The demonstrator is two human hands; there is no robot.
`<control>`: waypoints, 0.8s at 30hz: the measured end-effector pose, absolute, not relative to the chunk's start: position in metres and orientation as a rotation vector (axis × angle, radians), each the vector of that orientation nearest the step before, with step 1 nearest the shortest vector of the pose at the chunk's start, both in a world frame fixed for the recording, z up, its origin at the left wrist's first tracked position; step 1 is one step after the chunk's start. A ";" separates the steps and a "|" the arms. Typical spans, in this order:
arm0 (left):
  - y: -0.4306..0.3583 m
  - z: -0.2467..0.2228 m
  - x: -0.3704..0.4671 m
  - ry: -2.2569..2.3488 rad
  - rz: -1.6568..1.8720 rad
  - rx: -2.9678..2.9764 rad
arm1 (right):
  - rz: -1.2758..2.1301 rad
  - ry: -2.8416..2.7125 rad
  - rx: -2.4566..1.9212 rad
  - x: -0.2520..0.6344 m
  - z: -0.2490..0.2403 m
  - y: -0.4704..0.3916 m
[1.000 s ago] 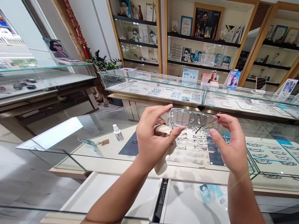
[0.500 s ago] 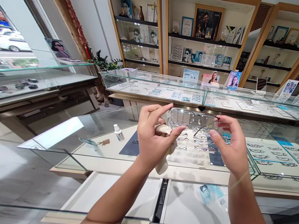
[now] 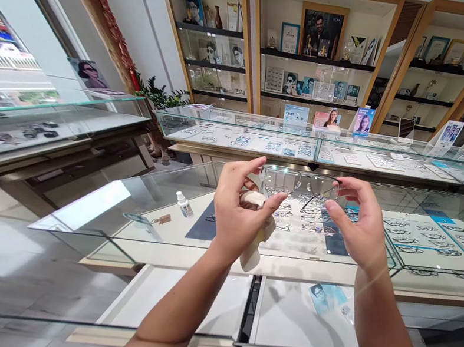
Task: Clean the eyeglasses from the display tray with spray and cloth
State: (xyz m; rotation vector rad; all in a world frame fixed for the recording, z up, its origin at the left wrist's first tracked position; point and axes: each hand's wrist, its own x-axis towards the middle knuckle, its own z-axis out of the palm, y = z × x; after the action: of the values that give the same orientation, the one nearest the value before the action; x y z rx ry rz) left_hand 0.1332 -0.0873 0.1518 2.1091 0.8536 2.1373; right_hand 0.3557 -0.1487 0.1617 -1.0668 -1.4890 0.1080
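A pair of thin dark-framed eyeglasses (image 3: pixel 311 177) is held up between my two hands, above a glass display case. My left hand (image 3: pixel 238 207) grips the left end of the frame with its fingers. Tucked in the same palm is a cream cleaning cloth (image 3: pixel 252 253), which hangs below the hand. At the right end, my right hand (image 3: pixel 356 219) pinches the eyeglasses between thumb and fingers. One temple slants down behind the lenses. Rows of other glasses show through the case beneath them.
On the glass display case (image 3: pixel 289 256) stand a small white spray bottle (image 3: pixel 184 204) and a brown tag-like item (image 3: pixel 161 219). Two white drawers (image 3: pixel 287 321) are pulled out below, one holding a blue picture card (image 3: pixel 325 298). A second glass counter (image 3: pixel 238 139) runs behind.
My hands keep the eyeglasses in nearly the same place, with the left fingers shifted slightly. Outside the window, a white car has gone from view.
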 end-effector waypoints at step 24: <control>-0.084 0.147 0.134 0.929 1.966 1.976 | -0.043 -1.439 -1.027 0.344 0.166 -0.157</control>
State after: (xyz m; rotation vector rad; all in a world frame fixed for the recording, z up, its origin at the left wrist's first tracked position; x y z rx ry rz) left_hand 0.1341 -0.0839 0.1467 1.9762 0.9292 1.9660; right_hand 0.3442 -0.1572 0.1664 -1.0270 -1.4386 -0.0431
